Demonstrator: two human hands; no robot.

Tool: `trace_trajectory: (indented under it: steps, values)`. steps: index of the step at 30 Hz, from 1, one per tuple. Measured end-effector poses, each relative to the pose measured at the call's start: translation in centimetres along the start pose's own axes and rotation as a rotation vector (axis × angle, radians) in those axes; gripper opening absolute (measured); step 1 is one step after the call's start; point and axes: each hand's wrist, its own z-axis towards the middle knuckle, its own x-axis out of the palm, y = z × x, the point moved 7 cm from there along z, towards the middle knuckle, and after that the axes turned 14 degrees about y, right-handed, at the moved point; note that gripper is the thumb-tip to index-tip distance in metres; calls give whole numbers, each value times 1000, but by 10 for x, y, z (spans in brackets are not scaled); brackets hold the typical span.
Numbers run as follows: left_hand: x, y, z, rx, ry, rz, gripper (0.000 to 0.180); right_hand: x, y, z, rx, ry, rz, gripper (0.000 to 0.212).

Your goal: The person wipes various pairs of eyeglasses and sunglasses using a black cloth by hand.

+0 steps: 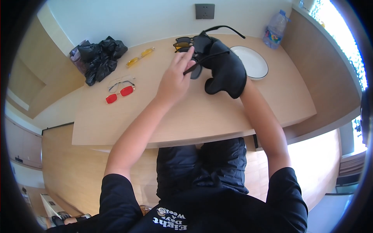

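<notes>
My left hand [176,75] is closed on a pair of black sunglasses [197,71], its fingers at the front of the frame. One dark temple crosses in front of a thick black mitt [229,70]; the other sticks out past it toward the wall. My right hand is inside this mitt, so its fingers are hidden. The mitt's thumb points back toward me, away from the sunglasses. Just beyond my left fingertips are more glasses [182,45] with dark and yellow lenses, partly covered by my hand; whether they are held or lying down I cannot tell.
Left on the wooden desk [155,128] lie red-lensed glasses [126,91], clear glasses [123,82] and yellow-lensed glasses [133,61]. Behind them is a crumpled black plastic bag [103,56]. A white plate [254,64] sits behind the mitt. A water bottle [275,31] stands in the right corner.
</notes>
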Motion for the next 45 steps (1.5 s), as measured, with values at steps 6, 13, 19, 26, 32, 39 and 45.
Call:
trace_trajectory:
  steps: [6,13,19,26,32,39,45]
  values:
    - [-20,27,3,-118,-124,-139,44,-15,-19,-3,99,288,-825,56]
    - [-27,39,0,-236,-162,-333,64,-19,13,-31,-118,376,-965,30]
    - [-18,39,4,-297,-72,-414,46,3,21,-30,-516,475,-1393,33]
    - [1,4,0,32,70,-155,69,-13,-30,-5,-228,73,-245,32]
    - [9,-14,-1,111,226,-93,67,-11,-19,-14,-416,-32,-707,67]
    - [5,-11,-1,54,170,-236,54,-15,-27,-18,-378,-159,-925,91]
    - [-13,-7,-4,116,24,-133,46,-11,-25,-2,-211,-32,-64,58]
